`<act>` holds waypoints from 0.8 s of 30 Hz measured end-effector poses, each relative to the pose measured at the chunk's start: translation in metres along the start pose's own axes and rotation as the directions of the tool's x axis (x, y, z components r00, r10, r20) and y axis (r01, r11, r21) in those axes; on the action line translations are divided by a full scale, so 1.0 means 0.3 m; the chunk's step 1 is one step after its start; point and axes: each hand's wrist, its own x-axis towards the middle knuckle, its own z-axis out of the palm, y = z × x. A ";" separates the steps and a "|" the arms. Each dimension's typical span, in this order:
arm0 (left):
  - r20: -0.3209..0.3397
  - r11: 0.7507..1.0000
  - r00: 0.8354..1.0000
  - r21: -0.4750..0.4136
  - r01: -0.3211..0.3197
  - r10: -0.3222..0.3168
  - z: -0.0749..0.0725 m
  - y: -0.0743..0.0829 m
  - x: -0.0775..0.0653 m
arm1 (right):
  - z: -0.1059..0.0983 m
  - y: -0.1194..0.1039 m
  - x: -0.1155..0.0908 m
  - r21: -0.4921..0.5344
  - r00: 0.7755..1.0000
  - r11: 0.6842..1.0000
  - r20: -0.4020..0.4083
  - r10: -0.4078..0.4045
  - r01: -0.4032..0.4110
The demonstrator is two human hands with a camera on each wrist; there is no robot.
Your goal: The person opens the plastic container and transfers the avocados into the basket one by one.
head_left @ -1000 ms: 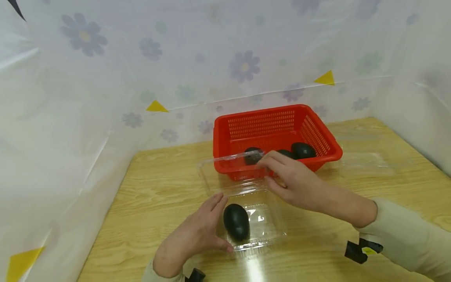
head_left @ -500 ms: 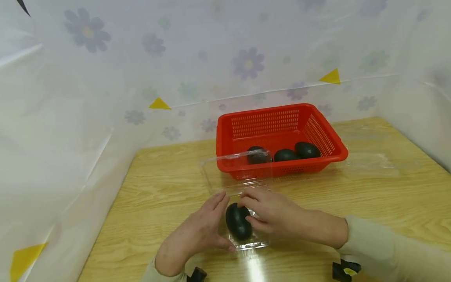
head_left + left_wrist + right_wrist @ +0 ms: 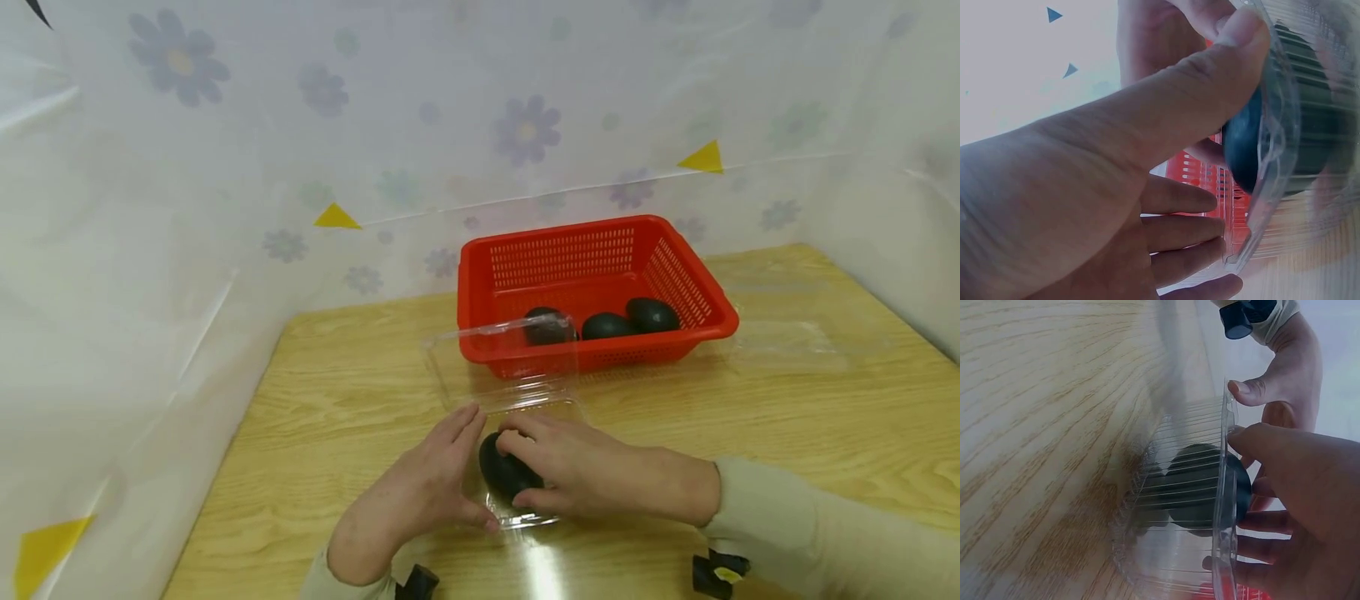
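A dark green avocado point(image 3: 501, 472) lies in a clear plastic clamshell box point(image 3: 525, 522) on the table. My right hand point(image 3: 581, 468) grips the avocado from its right side, thumb in front and curled fingers over the top. My left hand point(image 3: 423, 496) rests along the box's left side, its fingers fairly straight. In the left wrist view, the left thumb point(image 3: 1235, 47) lies on the box's rim, with the avocado point(image 3: 1244, 140) just past it. The box's hinged lid point(image 3: 453, 367) stands raised at the back, overlapping the basket in the head view.
Behind the box stands a red plastic basket point(image 3: 468, 283) with several more avocados point(image 3: 651, 316) near its front wall. More clear plastic packaging point(image 3: 787, 343) lies right of the basket. A flowered white sheet point(image 3: 420, 158) encloses the wooden table point(image 3: 352, 367) at back and sides.
My right hand has come away from the raised lid, down and toward me, and taken hold of the avocado, which now tilts slightly. The left hand has stayed beside the box.
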 end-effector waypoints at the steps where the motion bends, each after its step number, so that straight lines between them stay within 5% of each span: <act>1: -0.001 1.000 1.000 -0.002 0.000 0.000 0.000 0.000 -0.001 | 0.001 0.000 0.003 -0.004 1.000 1.000 -0.003 -0.009 0.009; 17: 0.024 1.000 0.999 -0.014 0.022 -0.022 -0.004 0.007 0.001 | -0.001 0.014 -0.009 0.002 0.998 0.999 -0.021 -0.052 0.052; 24: 0.013 1.000 1.000 -0.015 0.012 -0.012 -0.002 0.008 -0.003 | -0.014 0.013 -0.002 0.057 0.997 0.998 0.075 0.015 -0.019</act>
